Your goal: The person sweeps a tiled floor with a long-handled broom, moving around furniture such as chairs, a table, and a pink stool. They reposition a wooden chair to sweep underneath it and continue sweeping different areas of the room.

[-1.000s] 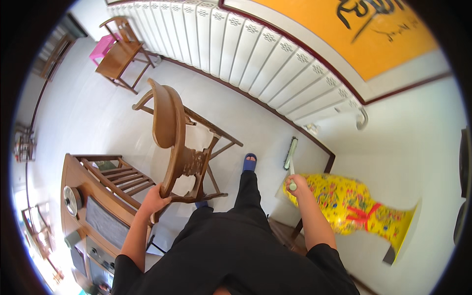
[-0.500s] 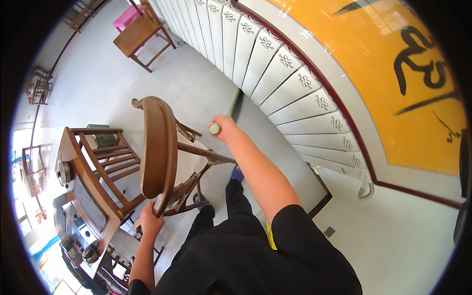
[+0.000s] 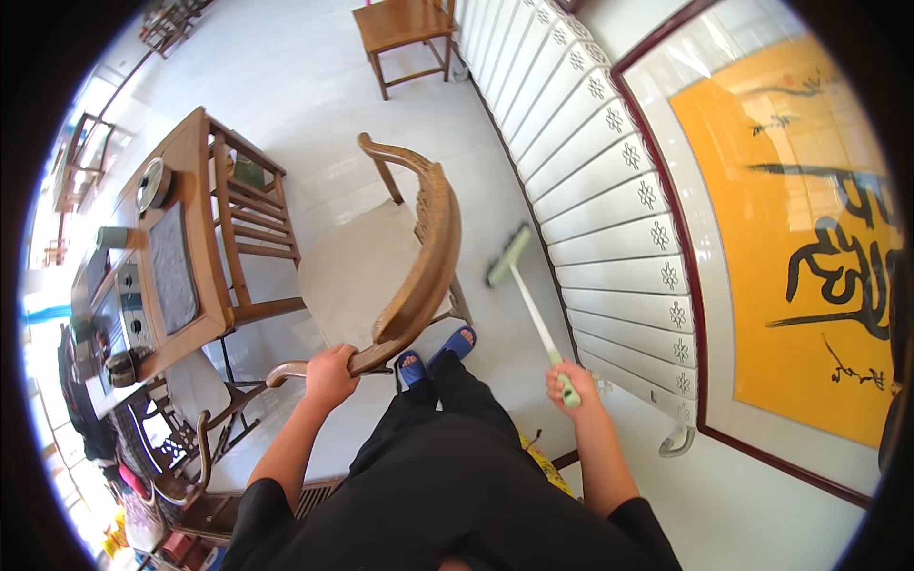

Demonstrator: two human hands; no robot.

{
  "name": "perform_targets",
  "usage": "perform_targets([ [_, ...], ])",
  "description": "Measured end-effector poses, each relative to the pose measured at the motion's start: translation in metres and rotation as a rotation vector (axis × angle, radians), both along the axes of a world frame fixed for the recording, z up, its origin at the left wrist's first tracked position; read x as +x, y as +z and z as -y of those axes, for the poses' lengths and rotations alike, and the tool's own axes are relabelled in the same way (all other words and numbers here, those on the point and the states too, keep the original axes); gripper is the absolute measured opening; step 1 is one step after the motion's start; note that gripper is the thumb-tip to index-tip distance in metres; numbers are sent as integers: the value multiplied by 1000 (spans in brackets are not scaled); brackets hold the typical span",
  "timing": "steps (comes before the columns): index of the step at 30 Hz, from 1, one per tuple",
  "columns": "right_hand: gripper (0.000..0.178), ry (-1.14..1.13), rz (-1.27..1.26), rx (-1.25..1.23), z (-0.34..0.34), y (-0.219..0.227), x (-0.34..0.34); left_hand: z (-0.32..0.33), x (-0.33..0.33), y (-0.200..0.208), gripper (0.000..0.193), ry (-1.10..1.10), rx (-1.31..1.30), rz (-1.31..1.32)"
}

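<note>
My right hand (image 3: pixel 578 385) is wrapped round the pale green grip of a long-handled brush (image 3: pixel 535 314). The brush's green head with dark bristles is down on the pale floor, between the armchair and the radiator. My left hand (image 3: pixel 330 379) grips the curved wooden arm of a round-backed armchair (image 3: pixel 433 276), near the arm's front end. A beige seat shows inside the chair's curved rail. My feet, in blue slippers (image 3: pixel 457 344), are close together beside the chair.
White radiators (image 3: pixel 609 238) line the wall on the right, below a framed yellow calligraphy panel (image 3: pixel 819 285). On the left a wooden tea table (image 3: pixel 211 276) holds a pot and a dark tray. Another wooden chair (image 3: pixel 402 29) stands at the far end.
The brush has swung from pointing away under my forearm to lying in full view; my right hand has drawn back to the right. The armchair has turned, and my left hand remains on it.
</note>
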State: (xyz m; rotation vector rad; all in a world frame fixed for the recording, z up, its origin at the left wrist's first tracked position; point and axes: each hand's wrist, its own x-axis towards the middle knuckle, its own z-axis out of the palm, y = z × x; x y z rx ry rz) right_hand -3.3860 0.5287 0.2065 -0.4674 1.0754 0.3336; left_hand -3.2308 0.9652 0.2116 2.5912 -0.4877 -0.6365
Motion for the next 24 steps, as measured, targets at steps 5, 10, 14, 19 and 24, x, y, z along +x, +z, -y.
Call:
perform_targets([
  [5,7,-208,-210,161,-11,-17,-31,0,-9,-9,24,-41,-20,17],
  [10,13,-174,-203,105,-21,-48,29,2,-19,-11,22,-22,19,12],
  [14,9,-66,-160,175,-19,-77,112,8,-34,-17,18,7,74,3],
  [19,8,72,-38,311,1,-107,224,24,-62,-24,16,37,170,-43],
  [24,8,147,50,354,27,-108,300,44,-99,-34,12,81,242,-107],
])
